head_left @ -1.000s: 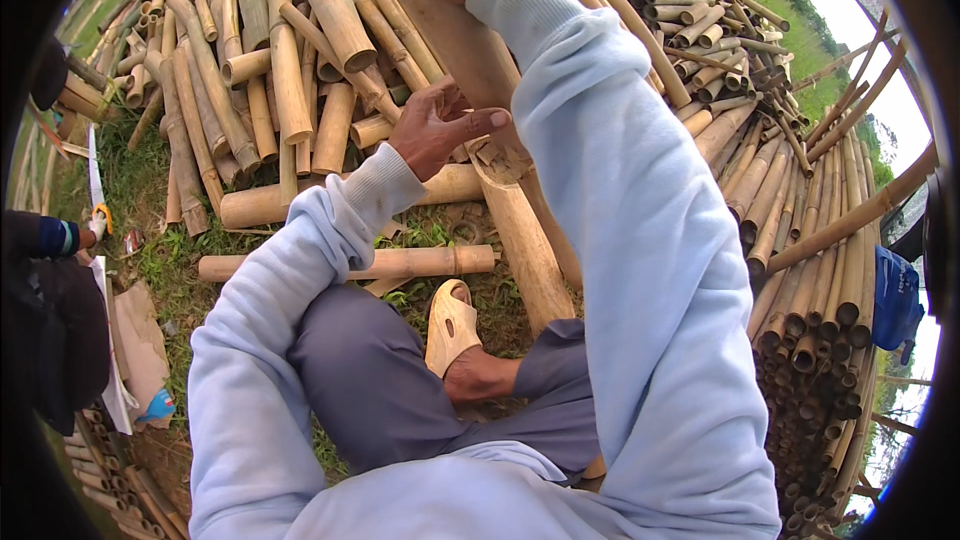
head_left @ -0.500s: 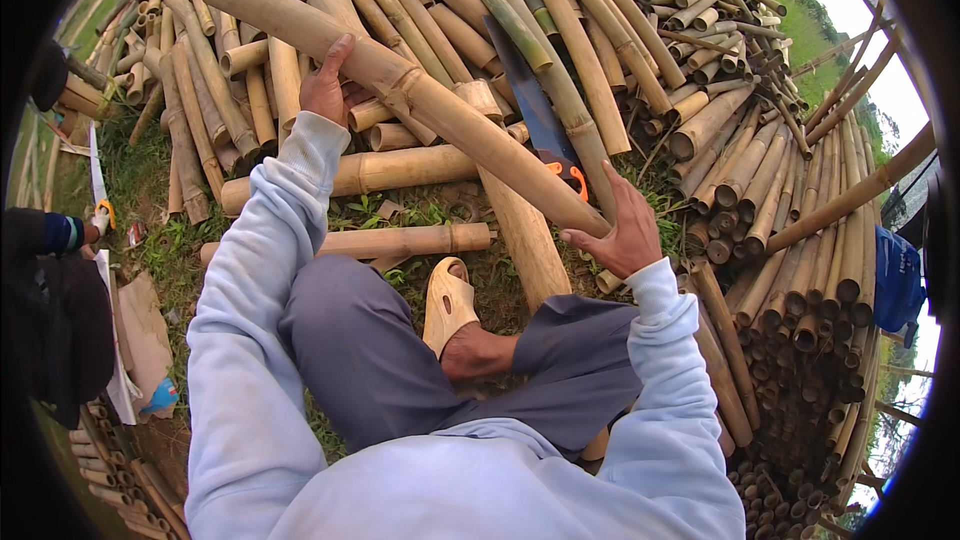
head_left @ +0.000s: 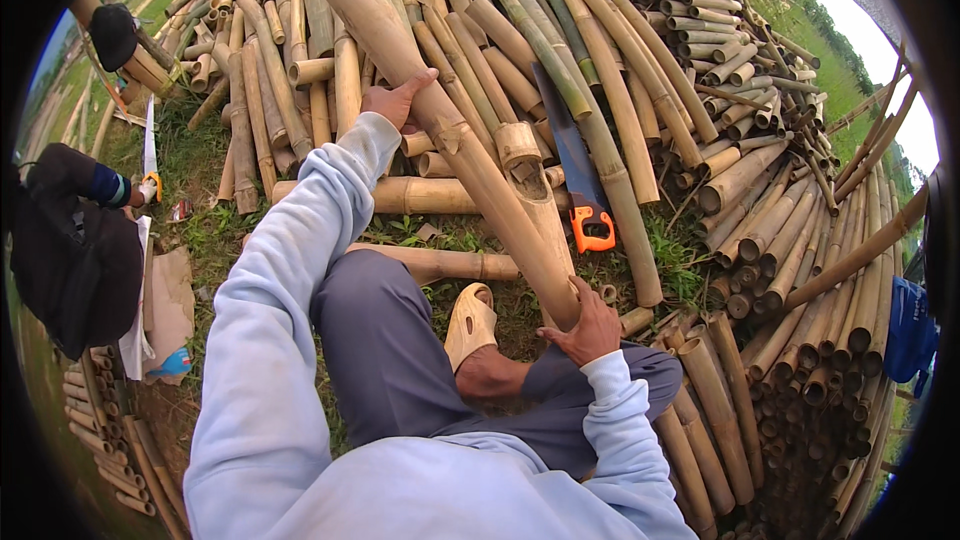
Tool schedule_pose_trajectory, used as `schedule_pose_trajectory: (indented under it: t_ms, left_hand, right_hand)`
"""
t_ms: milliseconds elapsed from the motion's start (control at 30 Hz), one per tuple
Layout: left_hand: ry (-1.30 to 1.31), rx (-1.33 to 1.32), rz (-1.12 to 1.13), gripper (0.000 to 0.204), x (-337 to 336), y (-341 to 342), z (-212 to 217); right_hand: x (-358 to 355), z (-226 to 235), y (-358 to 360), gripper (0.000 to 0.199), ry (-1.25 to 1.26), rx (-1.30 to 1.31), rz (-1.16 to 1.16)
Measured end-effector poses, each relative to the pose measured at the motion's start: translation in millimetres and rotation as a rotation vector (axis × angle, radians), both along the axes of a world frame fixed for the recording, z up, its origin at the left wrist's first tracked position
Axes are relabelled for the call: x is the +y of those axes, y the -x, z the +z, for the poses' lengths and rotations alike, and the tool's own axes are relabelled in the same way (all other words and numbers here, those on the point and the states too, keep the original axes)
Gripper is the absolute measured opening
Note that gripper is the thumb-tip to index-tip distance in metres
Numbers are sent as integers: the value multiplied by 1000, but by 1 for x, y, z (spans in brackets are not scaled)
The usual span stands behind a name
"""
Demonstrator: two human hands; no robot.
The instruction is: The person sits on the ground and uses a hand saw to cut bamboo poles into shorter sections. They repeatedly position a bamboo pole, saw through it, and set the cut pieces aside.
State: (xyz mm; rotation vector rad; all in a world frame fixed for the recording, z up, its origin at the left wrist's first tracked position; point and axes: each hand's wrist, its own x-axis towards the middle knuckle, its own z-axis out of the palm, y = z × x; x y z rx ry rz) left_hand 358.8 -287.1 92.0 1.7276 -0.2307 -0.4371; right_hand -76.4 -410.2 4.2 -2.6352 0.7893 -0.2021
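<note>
I hold a long tan bamboo pole (head_left: 440, 120) slantwise in front of me. My left hand (head_left: 395, 100) grips it partway up, fingers wrapped round it. My right hand (head_left: 585, 325) cups its lower end near my knee. A shorter cut bamboo piece (head_left: 530, 185) lies just under the pole. My foot in a tan sandal (head_left: 470, 325) rests on the grass below. A hand saw with a dark blade and orange handle (head_left: 580, 180) lies on the pile to the right of the pole.
Bamboo poles are heaped in a big pile (head_left: 640, 40) ahead and stacked end-on at the right (head_left: 820, 340). Two bamboo lengths (head_left: 430, 262) lie crosswise on the grass. Another person in dark clothes (head_left: 70, 240) is at the left, beside cardboard scraps (head_left: 170, 310).
The pole has swung from lying nearly crosswise to pointing away from me. My left hand moved up and right along it, and my right hand slid to its lower end.
</note>
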Motion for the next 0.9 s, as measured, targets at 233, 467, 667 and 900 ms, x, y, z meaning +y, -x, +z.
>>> schedule_pose_trajectory:
  t_ms: [233, 467, 667, 900]
  left_hand:
    - [-56, 62, 113, 97, 4, -15, -20]
    - [264, 365, 338, 74, 99, -15, -125]
    - [311, 557, 506, 73, 122, 7, -204]
    - [316, 585, 577, 81, 143, 18, -239]
  right_hand:
    - [-19, -20, -12, 84, 118, -55, -122]
    - [-12, -15, -40, 74, 314, -372, 217]
    - [15, -110, -92, 59, -189, 31, 360]
    - [39, -150, -183, 84, 53, 487, 446]
